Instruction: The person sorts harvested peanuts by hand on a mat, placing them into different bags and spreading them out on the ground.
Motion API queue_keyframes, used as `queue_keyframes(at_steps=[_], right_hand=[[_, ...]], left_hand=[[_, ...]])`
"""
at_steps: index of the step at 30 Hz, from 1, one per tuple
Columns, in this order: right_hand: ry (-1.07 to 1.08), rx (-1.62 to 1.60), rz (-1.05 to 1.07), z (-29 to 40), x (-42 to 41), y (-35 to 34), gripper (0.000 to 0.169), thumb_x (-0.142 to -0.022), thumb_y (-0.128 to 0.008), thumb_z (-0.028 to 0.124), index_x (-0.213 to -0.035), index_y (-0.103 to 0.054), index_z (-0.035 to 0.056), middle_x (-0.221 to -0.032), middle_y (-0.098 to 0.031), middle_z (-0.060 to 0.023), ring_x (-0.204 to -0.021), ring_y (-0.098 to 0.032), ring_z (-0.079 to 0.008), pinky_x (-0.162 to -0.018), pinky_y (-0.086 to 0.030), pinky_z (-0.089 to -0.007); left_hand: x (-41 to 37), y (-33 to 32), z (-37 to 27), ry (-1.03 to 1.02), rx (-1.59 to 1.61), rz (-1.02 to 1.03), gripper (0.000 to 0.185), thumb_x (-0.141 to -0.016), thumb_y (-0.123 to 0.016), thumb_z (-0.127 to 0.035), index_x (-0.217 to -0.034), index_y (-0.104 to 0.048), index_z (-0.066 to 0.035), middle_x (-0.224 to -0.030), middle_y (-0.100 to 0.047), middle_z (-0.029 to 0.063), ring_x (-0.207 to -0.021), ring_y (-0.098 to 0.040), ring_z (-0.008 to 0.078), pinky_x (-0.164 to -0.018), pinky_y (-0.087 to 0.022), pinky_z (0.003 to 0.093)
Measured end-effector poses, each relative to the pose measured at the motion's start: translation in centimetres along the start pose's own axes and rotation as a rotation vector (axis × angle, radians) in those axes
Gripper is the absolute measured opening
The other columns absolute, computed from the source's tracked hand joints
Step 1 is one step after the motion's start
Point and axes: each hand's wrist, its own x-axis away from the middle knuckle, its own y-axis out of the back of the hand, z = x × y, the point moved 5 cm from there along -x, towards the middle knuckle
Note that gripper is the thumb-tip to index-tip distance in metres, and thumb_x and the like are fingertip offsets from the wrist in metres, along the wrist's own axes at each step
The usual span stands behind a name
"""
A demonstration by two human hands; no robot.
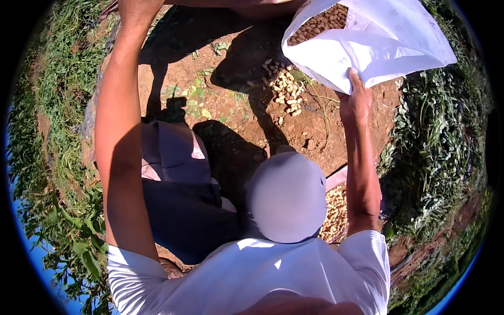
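My right hand (357, 100) pinches the near edge of a white plastic woven sack (397, 43), thumb on top. Through the sack's gaping mouth I see unshelled peanuts (321, 23) inside. My left arm reaches up to the picture's top edge, where my left hand (138, 10) is partly cut off; its fingers are hidden. Beside it a brownish-pink object (260, 8) runs along the top edge toward the sack; what it is I cannot tell. Below the sack, a small heap of peanuts (289, 88) lies on bare soil (236, 114).
More peanuts (334, 214) lie in a pink-edged container or sheet under my right forearm. A rounded grey cloth shape (287, 197), probably my knee, rises before my chest. Uprooted leafy plants (429, 130) border the right; green plants (63, 78) line the left.
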Motion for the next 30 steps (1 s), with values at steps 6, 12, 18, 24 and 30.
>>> queue_keyframes(at_steps=[6, 12, 18, 24, 30], right_hand=[[0.267, -0.109, -0.154, 18.6, -21.2, 16.9, 0.031, -0.101, -0.053, 0.012, -0.124, -0.056, -0.0090, -0.110, -0.064, -0.0151, -0.100, -0.066, -0.0258, -0.082, -0.058, -0.0363], [0.569, 0.321, -0.193, 44.1, -25.6, 25.7, 0.043, -0.105, -0.033, 0.014, -0.139, -0.046, -0.0094, -0.137, -0.054, -0.0257, -0.126, -0.055, -0.0351, -0.097, -0.053, -0.0418], [0.596, 0.273, -0.194, 35.1, -17.4, 26.8, 0.046, -0.106, -0.032, 0.016, -0.142, -0.043, -0.0088, -0.143, -0.051, -0.0276, -0.128, -0.056, -0.0378, -0.104, -0.050, -0.0424], [0.448, -0.228, 0.289, 27.0, -8.2, 23.9, 0.052, -0.104, -0.052, 0.023, -0.145, -0.039, -0.0072, -0.146, -0.049, -0.0248, -0.139, -0.044, -0.0370, -0.111, -0.045, -0.0434], [0.450, -0.239, 0.437, 20.6, -3.9, 17.3, 0.055, -0.103, -0.056, 0.026, -0.146, -0.039, -0.0041, -0.150, -0.044, -0.0211, -0.142, -0.039, -0.0389, -0.111, -0.044, -0.0437]], left_hand=[[0.4, -0.4, -0.3, -0.057, 0.139, 0.098, 0.020, -0.094, -0.065, -0.021, -0.098, -0.073, -0.003, -0.091, -0.072, 0.0116, -0.088, -0.068, 0.0247, -0.082, -0.052, 0.0367], [-1.0, -1.5, 1.1, 0.358, 0.209, 0.487, 0.027, -0.093, -0.067, -0.027, -0.111, -0.073, -0.008, -0.083, -0.070, 0.0045, -0.069, -0.063, 0.0117, -0.062, -0.052, 0.0286], [0.2, -2.1, -0.1, 0.149, 0.193, 0.366, 0.026, -0.089, -0.067, -0.019, -0.108, -0.072, -0.002, -0.090, -0.072, 0.0096, -0.078, -0.065, 0.0154, -0.072, -0.052, 0.0321], [0.1, -3.7, 3.0, -0.002, -0.189, 0.816, 0.030, -0.094, -0.065, -0.032, -0.099, -0.072, -0.003, -0.090, -0.071, 0.0169, -0.086, -0.069, 0.0325, -0.081, -0.052, 0.0410], [-1.4, -11.6, 7.1, 0.074, -0.485, 1.154, 0.010, -0.082, -0.074, -0.010, -0.092, -0.073, -0.007, -0.080, -0.074, 0.0111, -0.076, -0.072, 0.0273, -0.068, -0.056, 0.0411]])
